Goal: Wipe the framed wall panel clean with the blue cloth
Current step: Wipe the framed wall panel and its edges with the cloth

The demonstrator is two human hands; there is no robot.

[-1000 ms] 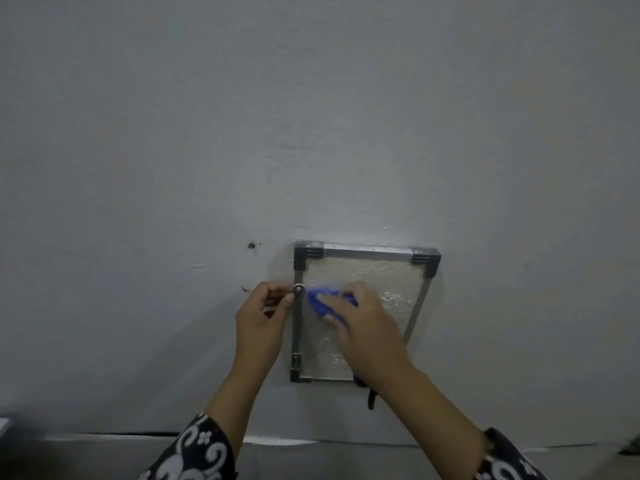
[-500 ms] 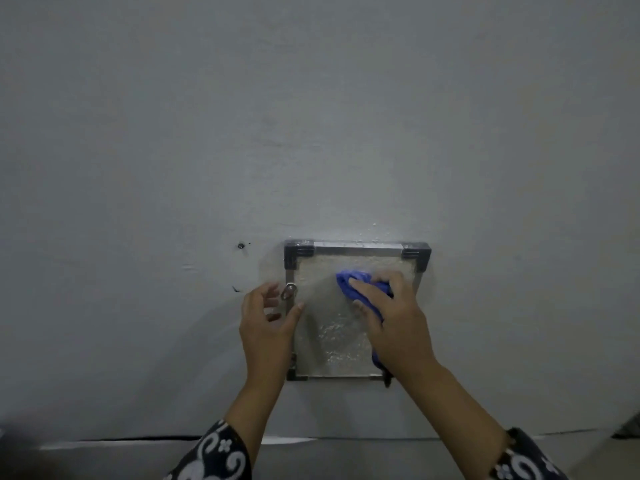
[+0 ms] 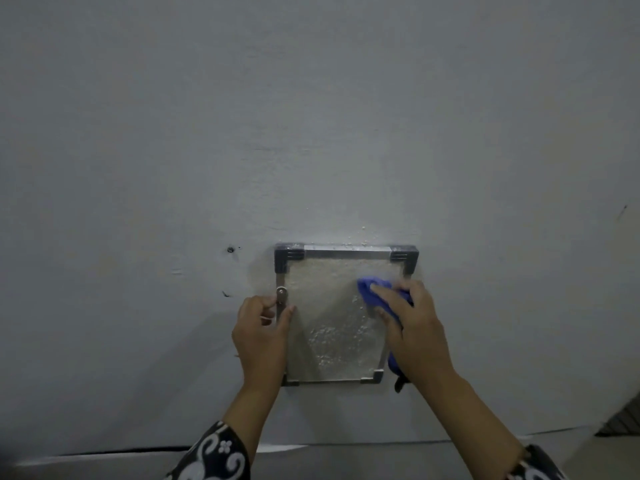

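Head view: framed panel (image 3: 332, 317) fixed flat on a grey wall (image 3: 311, 116), low and just right of centre, metal edges with dark corner caps, pale speckled face. Right hand (image 3: 414, 327) over the panel's right edge, fingers pressed together and curled round a bunched blue cloth (image 3: 372, 292), pushing it against the upper right part of the face; more blue showing under the palm, near the panel's lower right corner. Left hand (image 3: 261, 336) at the panel's left edge, thumb and fingers pinching the frame just below a small round metal fitting (image 3: 281, 292). White crumbs scattered along the panel's top edge and on the lower half of its face. Small dark hole (image 3: 230, 250) in the wall left of the panel's top corner, a dark mark below it. Patterned black-and-white sleeves (image 3: 214, 455) at both wrists, below the panel.
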